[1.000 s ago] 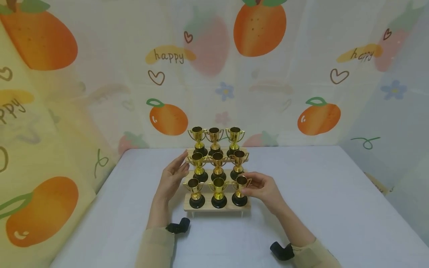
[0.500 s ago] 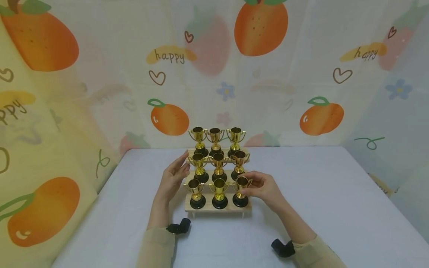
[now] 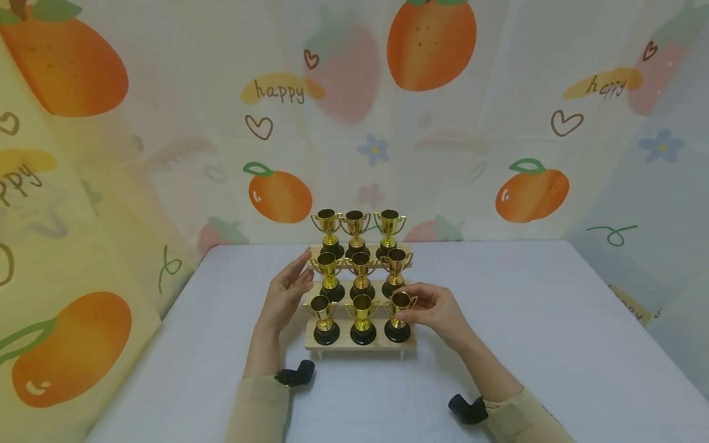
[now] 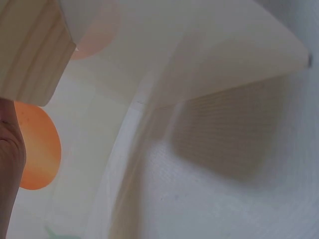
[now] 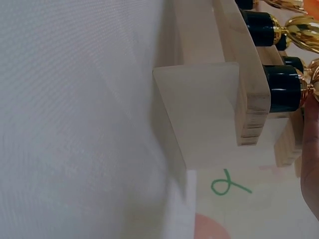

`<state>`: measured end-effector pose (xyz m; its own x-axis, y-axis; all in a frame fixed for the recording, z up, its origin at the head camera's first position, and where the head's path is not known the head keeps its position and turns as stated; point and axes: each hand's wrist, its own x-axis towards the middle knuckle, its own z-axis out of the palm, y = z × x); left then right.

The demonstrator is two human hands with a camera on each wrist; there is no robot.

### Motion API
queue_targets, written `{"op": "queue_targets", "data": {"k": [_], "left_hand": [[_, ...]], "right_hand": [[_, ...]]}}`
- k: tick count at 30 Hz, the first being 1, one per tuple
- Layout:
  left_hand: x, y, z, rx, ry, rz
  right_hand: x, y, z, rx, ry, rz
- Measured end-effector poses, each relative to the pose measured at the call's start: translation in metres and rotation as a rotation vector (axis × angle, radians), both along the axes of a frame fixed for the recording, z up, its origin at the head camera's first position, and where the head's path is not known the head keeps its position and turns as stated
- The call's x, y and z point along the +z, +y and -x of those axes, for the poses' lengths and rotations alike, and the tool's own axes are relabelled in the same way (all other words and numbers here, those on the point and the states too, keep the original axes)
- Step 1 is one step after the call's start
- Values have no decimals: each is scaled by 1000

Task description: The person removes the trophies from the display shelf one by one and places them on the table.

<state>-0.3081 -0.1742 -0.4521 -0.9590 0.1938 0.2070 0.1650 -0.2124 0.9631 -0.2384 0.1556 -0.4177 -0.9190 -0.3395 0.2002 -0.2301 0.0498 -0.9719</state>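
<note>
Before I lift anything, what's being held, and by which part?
Right hand pinches the front-right trophy by its cup's right side. Left hand touches the stand at its left; gripping can't be told.

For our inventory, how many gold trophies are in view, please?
9 gold trophies: three across the top shelf, three across the middle shelf, three across the bottom shelf. None appears hidden.

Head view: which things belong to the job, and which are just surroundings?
Part of the job: gold trophies; wooden tiered stand; right hand, pinching the front-right trophy; left hand at the stand.

Surroundings: white table; patterned backdrop; black wrist cameras.
</note>
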Motion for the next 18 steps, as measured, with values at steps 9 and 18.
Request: {"op": "queue_targets", "data": {"k": [9, 18], "left_hand": [[0, 0, 2, 3, -9, -3], [1, 0, -1, -4, -11, -10]], "right_hand": [[-1, 9, 1, 3, 39, -42], [-4, 30, 1, -16, 56, -58]]}}
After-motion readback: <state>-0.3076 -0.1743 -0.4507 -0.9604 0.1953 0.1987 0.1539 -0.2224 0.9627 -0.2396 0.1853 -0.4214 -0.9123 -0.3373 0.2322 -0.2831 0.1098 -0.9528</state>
